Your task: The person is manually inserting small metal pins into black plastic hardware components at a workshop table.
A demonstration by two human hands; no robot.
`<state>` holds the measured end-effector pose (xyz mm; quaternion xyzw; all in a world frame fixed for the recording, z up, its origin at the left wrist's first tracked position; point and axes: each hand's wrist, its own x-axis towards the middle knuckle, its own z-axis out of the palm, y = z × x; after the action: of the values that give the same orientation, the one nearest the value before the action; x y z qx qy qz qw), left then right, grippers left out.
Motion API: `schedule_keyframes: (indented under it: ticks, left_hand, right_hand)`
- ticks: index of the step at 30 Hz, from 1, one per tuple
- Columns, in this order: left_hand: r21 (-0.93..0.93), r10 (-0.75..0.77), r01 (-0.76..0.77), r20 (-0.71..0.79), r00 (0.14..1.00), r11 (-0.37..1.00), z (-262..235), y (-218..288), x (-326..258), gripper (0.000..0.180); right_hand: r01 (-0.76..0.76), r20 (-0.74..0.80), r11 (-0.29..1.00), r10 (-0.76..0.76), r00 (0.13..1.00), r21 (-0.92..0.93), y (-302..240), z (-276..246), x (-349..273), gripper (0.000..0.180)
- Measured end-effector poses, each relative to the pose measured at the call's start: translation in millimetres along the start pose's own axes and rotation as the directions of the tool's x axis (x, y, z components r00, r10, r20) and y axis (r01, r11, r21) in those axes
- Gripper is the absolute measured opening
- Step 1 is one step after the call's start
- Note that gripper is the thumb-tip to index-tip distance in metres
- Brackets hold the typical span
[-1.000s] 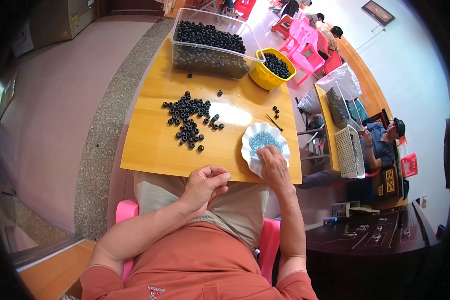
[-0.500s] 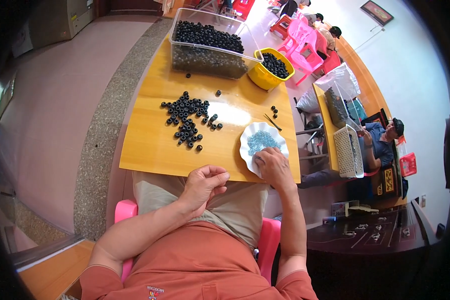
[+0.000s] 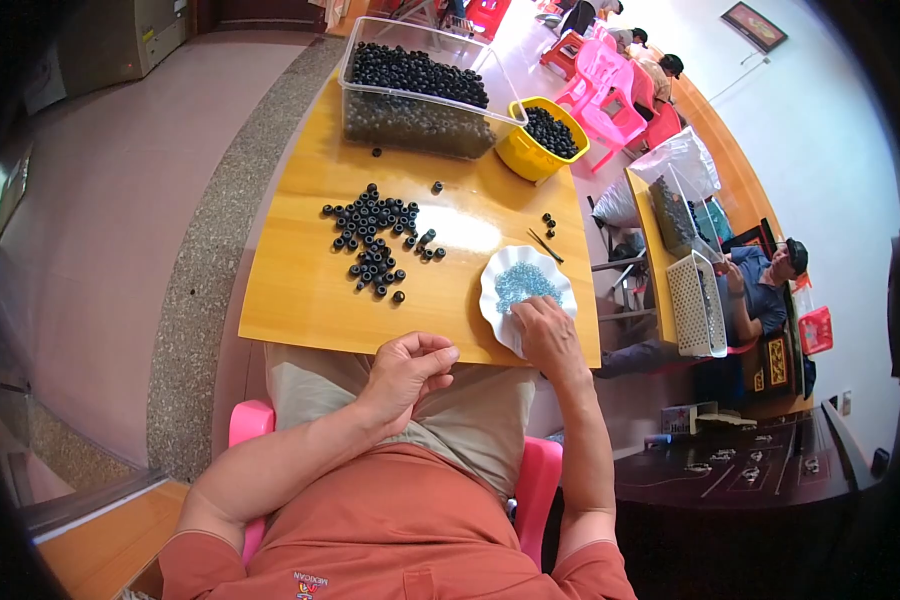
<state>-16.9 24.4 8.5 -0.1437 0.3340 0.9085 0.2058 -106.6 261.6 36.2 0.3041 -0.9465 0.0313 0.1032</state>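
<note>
Pale blue beads fill the middle of a white scalloped dish (image 3: 526, 290) that sits at the near right corner of the yellow wooden worktop (image 3: 300, 290). From my remote seat I see the person's right hand (image 3: 550, 335) resting on the dish's near rim, fingers dipped toward the blue pieces (image 3: 523, 283). Its grip looks pinched together, though I cannot tell whether a piece is caught in it. The left hand (image 3: 406, 372) hovers over the lap, just off the worktop's near edge, fingers curled together; whatever it may hold is hidden from me.

A loose scatter of black ring beads (image 3: 375, 238) lies near the worktop's centre, well apart from the dish. Beyond it stand a clear plastic tub (image 3: 420, 90) heaped with the same black beads and a yellow bowl (image 3: 540, 140) also full of them. Two thin sticks (image 3: 544, 245) lie just beyond the dish.

My judgement of the risks: the dish overhangs close to the worktop's edge, and the hand's weight on its rim could tip it, spilling the tiny blue pieces onto the lap or floor. A piece pinched loosely could also drop while crossing the gap to the left hand. The round black beads could roll off if a forearm sweeps them.
</note>
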Motion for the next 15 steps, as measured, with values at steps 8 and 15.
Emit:
schedule_keyframes:
  ticks: [8, 15]
  left_hand:
    - [0.0, 0.003, -0.003, 0.002, 1.0, 1.0, -0.5, -1.8, 0.6, 0.011]
    - [0.006, -0.007, 0.007, -0.004, 1.0, 1.0, 0.1, -2.2, 0.3, 0.011]
  right_hand:
    - [-0.042, -0.087, 0.984, 0.058, 0.995, 0.175, 0.9, 0.1, -3.7, 0.014]
    - [-0.062, -0.165, 0.956, 0.112, 0.98, 0.285, 2.4, -0.1, -4.9, 0.016]
